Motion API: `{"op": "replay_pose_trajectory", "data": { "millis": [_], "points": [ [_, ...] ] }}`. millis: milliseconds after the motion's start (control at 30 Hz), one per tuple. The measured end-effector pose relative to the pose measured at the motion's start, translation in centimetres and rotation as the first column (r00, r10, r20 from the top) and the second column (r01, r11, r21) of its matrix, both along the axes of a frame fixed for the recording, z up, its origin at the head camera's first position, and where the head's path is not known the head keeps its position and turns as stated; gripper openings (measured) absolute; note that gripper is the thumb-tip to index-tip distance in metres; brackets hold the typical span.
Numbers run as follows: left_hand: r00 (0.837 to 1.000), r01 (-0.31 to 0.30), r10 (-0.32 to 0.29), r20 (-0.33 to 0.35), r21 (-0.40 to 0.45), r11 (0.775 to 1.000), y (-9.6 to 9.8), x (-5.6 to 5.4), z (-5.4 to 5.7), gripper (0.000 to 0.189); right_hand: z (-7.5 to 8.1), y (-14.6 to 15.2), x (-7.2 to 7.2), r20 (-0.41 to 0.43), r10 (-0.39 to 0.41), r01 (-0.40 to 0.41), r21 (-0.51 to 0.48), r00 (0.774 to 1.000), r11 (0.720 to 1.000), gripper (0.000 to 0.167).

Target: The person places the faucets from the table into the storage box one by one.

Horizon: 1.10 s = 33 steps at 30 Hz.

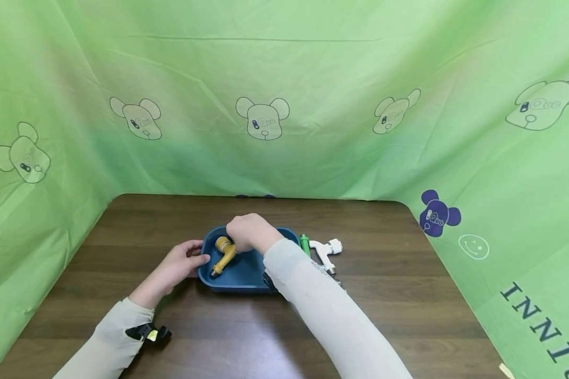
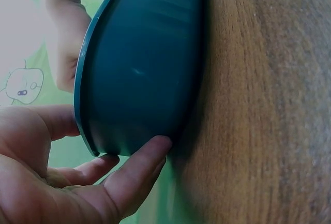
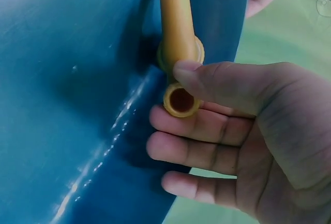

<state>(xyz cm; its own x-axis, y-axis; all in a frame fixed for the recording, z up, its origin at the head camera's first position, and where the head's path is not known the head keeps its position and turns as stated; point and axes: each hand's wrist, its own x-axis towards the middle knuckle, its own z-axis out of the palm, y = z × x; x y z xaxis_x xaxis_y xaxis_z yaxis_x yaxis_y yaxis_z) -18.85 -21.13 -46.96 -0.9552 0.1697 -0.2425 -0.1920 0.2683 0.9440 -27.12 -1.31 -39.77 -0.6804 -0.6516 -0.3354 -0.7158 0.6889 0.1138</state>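
A yellow plastic tap with a dark threaded end lies inside a blue tray. My right hand reaches over the tray and pinches the tap's spout. In the right wrist view, the thumb is on the spout of the tap beside its round opening, and the other fingers spread below it. At the tray's left end, my left hand grips the rim. The left wrist view has its fingers against the outer wall of the tray, while the thumb's tip is hidden past the rim.
Just right of the tray lie a white tap and a green piece. A shiny metallic part is mostly hidden by the right sleeve. The wooden table is backed by a green printed curtain.
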Motion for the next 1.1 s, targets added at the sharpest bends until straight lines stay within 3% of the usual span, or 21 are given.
{"op": "replay_pose_trajectory", "data": {
  "millis": [367,1100],
  "points": [
    [1.000,0.002,-0.002,0.005,0.005,1.000,-0.1,-0.1,-0.3,0.058,0.1,-0.9,0.1,0.063,-0.044,0.043,0.010,0.997,0.999,0.011],
    [1.000,0.020,-0.020,-0.009,0.025,0.999,-0.1,-0.1,0.1,0.060,-0.1,-1.5,0.0,0.083,-0.055,0.051,0.048,0.995,0.998,0.005]
  ]
}}
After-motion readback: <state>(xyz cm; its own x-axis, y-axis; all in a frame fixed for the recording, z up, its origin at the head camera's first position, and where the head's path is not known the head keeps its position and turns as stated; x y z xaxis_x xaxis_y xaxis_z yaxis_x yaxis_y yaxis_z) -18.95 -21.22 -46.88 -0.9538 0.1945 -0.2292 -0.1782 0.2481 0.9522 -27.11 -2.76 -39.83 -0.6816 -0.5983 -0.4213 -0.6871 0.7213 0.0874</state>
